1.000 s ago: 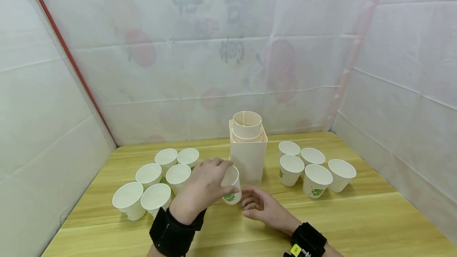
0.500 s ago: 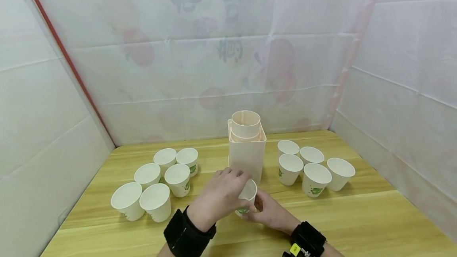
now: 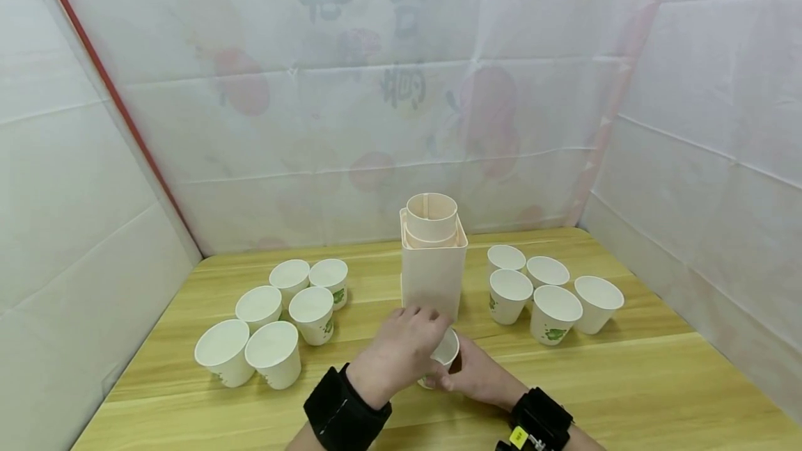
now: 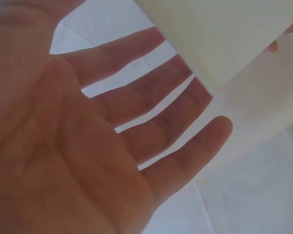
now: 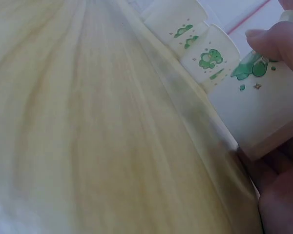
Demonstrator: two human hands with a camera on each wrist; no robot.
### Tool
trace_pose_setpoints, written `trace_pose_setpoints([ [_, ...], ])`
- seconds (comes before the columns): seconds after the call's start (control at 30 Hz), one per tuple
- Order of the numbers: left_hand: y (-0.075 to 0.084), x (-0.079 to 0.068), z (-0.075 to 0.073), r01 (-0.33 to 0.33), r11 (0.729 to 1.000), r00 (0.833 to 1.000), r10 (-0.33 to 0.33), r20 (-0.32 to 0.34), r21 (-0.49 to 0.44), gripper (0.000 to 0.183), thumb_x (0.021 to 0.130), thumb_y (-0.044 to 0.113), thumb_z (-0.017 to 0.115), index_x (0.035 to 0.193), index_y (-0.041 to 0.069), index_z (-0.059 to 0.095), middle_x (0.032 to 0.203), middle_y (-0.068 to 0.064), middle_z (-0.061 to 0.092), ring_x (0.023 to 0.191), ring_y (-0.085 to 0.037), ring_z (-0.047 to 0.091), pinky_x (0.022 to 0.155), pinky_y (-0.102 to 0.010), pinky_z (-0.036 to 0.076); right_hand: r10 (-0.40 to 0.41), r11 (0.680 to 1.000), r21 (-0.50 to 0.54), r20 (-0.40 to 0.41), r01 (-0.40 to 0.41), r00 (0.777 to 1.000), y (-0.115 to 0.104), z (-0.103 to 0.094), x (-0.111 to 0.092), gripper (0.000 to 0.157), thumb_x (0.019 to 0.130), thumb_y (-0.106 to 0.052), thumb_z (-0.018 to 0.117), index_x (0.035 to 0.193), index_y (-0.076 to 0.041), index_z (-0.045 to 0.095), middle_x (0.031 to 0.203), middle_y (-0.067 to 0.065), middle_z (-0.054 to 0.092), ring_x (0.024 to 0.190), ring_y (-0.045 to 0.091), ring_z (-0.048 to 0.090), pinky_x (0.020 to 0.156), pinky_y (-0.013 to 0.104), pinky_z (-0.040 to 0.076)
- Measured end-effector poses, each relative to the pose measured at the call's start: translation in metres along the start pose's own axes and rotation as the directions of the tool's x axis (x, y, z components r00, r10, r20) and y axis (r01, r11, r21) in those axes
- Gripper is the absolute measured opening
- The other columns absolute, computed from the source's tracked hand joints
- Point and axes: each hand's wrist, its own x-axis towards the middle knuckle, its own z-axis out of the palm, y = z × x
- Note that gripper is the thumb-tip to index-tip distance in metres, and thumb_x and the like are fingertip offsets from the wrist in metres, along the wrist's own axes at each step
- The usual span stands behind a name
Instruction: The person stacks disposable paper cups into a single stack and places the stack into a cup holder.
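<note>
In the head view a white paper cup (image 3: 446, 350) with a green print is between both hands, just in front of a tall cream box (image 3: 432, 273). My left hand (image 3: 401, 350) pinches it from above and the left, thumb on the near side. From the right, my right hand (image 3: 485, 373) grips the cup's lower part. The left wrist view shows the cup (image 4: 229, 34) covering the fingertips of the spread fingers. Seen from the right wrist, the cup (image 5: 263, 107) tilts close over the table, with a thumb (image 5: 278, 44) against its printed side and fingers at its base.
Several upright paper cups (image 3: 272, 353) stand in a cluster at left, and several more cups (image 3: 556, 315) at right. A round cream tube (image 3: 432, 218) rises from the box. White cloth walls (image 3: 326, 124) enclose the wooden table (image 3: 207, 416).
My left hand has carried the cup right and toward me, away from the left cluster. My right hand, loosely curled and apart from the cup before, now grips it.
</note>
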Motion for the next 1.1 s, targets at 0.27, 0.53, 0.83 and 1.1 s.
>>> trace_pose_setpoints([
  [0.27, 0.001, -0.001, 0.001, 0.0, 1.0, 0.999, 0.0, 0.04, -0.015, 0.066, 0.058, 0.049, 0.081, 0.109, 0.015, 0.057, 0.099, 0.0, 0.059, 0.093, -0.017, 0.049, 0.074, -0.03, 0.048, -0.011, 1.0, 0.007, 0.024, 0.011, 1.0, -0.003, 0.0, -0.001, 0.047, 0.086, -0.015, 0.063, 0.126, -0.018, 0.04, 0.113, 0.012, 0.055, 0.095, 0.027, 0.055, 0.079, 0.037, 0.05],
  [0.53, -0.013, 0.001, -0.006, 0.092, 0.975, 0.989, -0.066, 0.131, -0.203, 0.067, 0.07, 0.053, 0.072, 0.113, 0.008, 0.051, 0.106, -0.005, 0.054, 0.096, -0.02, 0.049, 0.08, -0.032, 0.046, 0.049, 0.997, -0.054, -0.006, -0.049, 0.999, 0.0, 0.0, 0.003, 0.057, 0.081, -0.022, 0.069, 0.129, -0.023, 0.038, 0.119, 0.007, 0.053, 0.103, 0.024, 0.053, 0.085, 0.036, 0.047],
  [0.83, -0.052, -0.019, -0.031, 0.296, 0.911, 0.955, -0.282, 0.089, -0.286, 0.065, 0.081, 0.047, 0.063, 0.13, 0.008, 0.044, 0.122, -0.016, 0.052, 0.106, -0.031, 0.05, 0.086, -0.046, 0.045, 0.038, 0.999, -0.029, -0.022, -0.038, 0.999, 0.0, 0.0, 0.004, 0.063, 0.077, -0.02, 0.073, 0.131, -0.024, 0.039, 0.122, 0.006, 0.052, 0.109, 0.024, 0.05, 0.091, 0.039, 0.042],
  [1.1, -0.074, -0.035, -0.039, 0.39, 0.902, 0.919, -0.394, 0.013, -0.184, 0.051, 0.083, 0.033, 0.067, 0.123, 0.005, 0.051, 0.113, -0.017, 0.055, 0.095, -0.033, 0.053, 0.08, -0.044, 0.048, 0.034, 0.999, -0.027, -0.021, -0.034, 0.999, 0.0, 0.001, 0.004, 0.065, 0.077, -0.019, 0.073, 0.131, -0.022, 0.038, 0.123, 0.007, 0.051, 0.11, 0.024, 0.049, 0.092, 0.038, 0.042],
])
